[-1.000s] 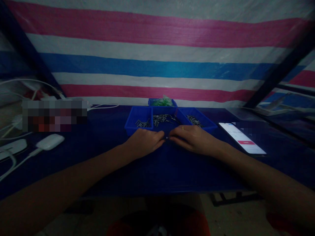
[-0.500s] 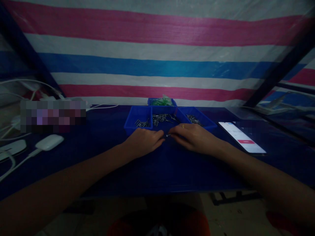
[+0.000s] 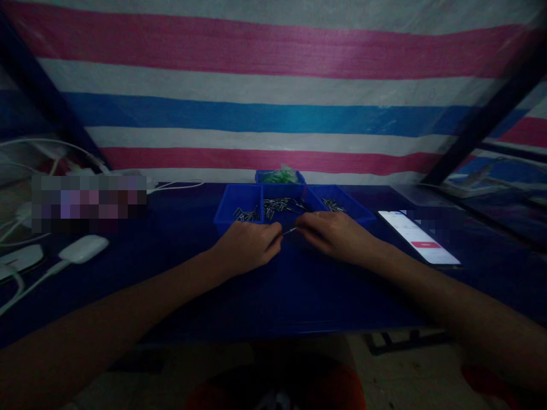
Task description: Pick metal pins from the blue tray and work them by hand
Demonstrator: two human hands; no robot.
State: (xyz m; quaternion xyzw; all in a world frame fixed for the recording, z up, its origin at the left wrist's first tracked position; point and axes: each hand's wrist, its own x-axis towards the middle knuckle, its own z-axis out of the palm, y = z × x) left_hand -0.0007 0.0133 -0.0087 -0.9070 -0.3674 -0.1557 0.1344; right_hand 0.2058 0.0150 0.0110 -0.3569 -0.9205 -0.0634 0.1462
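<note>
A thin, shiny metal piece (image 3: 290, 231) spans the small gap between my hands, over the near edge of the blue bins. My left hand (image 3: 248, 246) is closed, its thumb and fingertips pinching the left end. From the other side my right hand (image 3: 339, 234) pinches the right end with curled fingers. The piece is too small and dark to name more closely. Just beyond lie small metal pins in the left blue bin (image 3: 231, 199), the middle bin and the right blue bin (image 3: 352, 205).
Behind the bins, a blue tray holds a green plastic bag (image 3: 280, 175). A lit phone (image 3: 421, 238) lies on the blue table (image 3: 290, 302) to the right. On the left are a white charger (image 3: 84, 249) and cables. A striped sheet (image 3: 273, 91) hangs at the back.
Half a second ago only a short shiny tip showed at my right fingertips. Now a longer thin stretch of metal joins both hands, and my right hand has moved slightly up.
</note>
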